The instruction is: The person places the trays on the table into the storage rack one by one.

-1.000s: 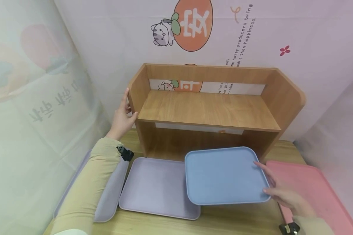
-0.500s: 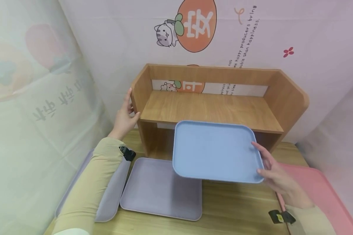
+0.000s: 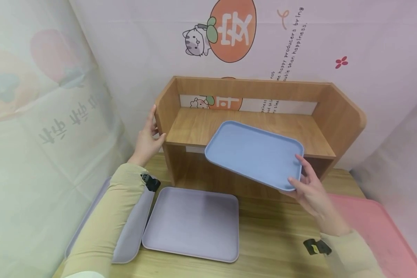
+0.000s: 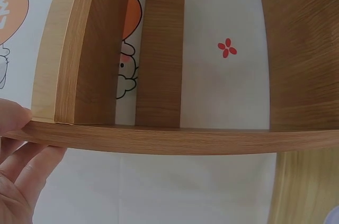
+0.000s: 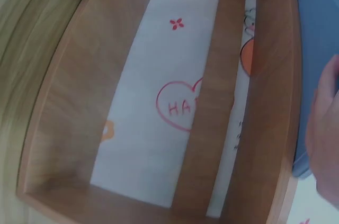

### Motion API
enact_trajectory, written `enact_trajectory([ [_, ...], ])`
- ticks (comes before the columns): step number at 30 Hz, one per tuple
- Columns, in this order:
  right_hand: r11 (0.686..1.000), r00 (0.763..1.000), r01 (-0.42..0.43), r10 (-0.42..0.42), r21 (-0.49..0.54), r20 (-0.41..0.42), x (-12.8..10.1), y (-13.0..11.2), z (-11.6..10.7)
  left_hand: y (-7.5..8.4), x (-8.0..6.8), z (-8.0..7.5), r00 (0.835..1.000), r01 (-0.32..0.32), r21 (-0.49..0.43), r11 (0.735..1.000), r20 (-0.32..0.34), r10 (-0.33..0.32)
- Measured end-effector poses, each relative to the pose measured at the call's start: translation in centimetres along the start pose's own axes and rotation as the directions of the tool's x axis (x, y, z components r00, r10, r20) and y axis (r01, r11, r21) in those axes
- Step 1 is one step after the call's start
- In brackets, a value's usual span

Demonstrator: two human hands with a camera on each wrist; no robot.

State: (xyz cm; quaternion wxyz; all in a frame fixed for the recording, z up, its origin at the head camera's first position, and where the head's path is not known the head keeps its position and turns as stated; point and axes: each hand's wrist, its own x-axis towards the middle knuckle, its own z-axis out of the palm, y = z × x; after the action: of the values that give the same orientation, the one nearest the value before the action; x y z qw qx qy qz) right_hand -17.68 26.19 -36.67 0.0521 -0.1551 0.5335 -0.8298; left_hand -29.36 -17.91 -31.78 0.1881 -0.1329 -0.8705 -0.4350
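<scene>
A light blue tray [image 3: 257,154] is tilted in front of the upper shelf board [image 3: 198,125], its far left corner raised over that board. My right hand [image 3: 307,189] grips the tray by its right end, thumb on the upper face. In the right wrist view the tray [image 5: 320,28] shows along the right edge, with the hand [image 5: 324,128] against it. My left hand [image 3: 146,139] holds the left side panel of the wooden shelf unit [image 3: 165,108]. The left wrist view has thumb and fingers of the hand [image 4: 26,168] on either side of the panel edge [image 4: 175,140].
A lilac tray [image 3: 192,227] lies on the wooden table [image 3: 264,247] before the shelf. Another lilac tray [image 3: 132,231] is partly under my left arm. A pink tray [image 3: 372,227] lies at the right. Printed cloth [image 3: 132,46] hangs behind and at the sides.
My right hand has lifted the blue tray from low in front of the shelf up to the upper board, and the tray has turned and tilted. My left hand stays on the side panel.
</scene>
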Motion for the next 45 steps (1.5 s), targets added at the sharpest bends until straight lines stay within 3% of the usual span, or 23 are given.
enact_trajectory([
  [8,0.996,0.982,-0.087,0.082,-0.02,-0.169,1.6,-0.9,4.0,0.1,0.1,0.0,1.0,-0.001,-0.004,1.0,0.005,0.001],
  [14,0.991,0.984,-0.129,0.122,-0.044,-0.131,2.2,-0.4,6.2,0.0,-0.1,0.0,1.0,0.001,-0.006,1.0,0.0,-0.001],
  [17,0.985,0.984,-0.151,0.141,-0.085,-0.111,2.5,-0.3,6.4,0.0,-0.2,0.1,1.0,-0.009,0.002,1.0,-0.003,0.009],
  [20,0.982,0.979,-0.152,0.134,-0.115,-0.154,3.0,-0.5,6.0,0.1,-0.2,0.1,1.0,-0.014,0.011,1.0,-0.006,0.014],
  [25,0.986,0.961,-0.167,0.156,-0.03,-0.23,3.9,-1.5,4.3,0.2,-0.2,0.2,1.0,-0.017,0.015,1.0,-0.01,0.017],
  [30,0.985,0.97,-0.164,0.171,0.053,-0.175,4.4,-1.7,3.4,0.1,-0.2,0.3,1.0,-0.018,0.008,1.0,-0.003,0.018],
  [36,0.988,0.987,-0.122,0.131,0.094,-0.096,4.1,-1.0,4.4,0.0,-0.2,0.2,1.0,-0.024,0.005,1.0,-0.013,0.024],
  [45,0.969,0.976,-0.173,0.193,0.179,-0.104,3.5,-1.2,5.8,0.0,-0.2,0.2,1.0,-0.016,0.014,1.0,-0.015,0.016],
])
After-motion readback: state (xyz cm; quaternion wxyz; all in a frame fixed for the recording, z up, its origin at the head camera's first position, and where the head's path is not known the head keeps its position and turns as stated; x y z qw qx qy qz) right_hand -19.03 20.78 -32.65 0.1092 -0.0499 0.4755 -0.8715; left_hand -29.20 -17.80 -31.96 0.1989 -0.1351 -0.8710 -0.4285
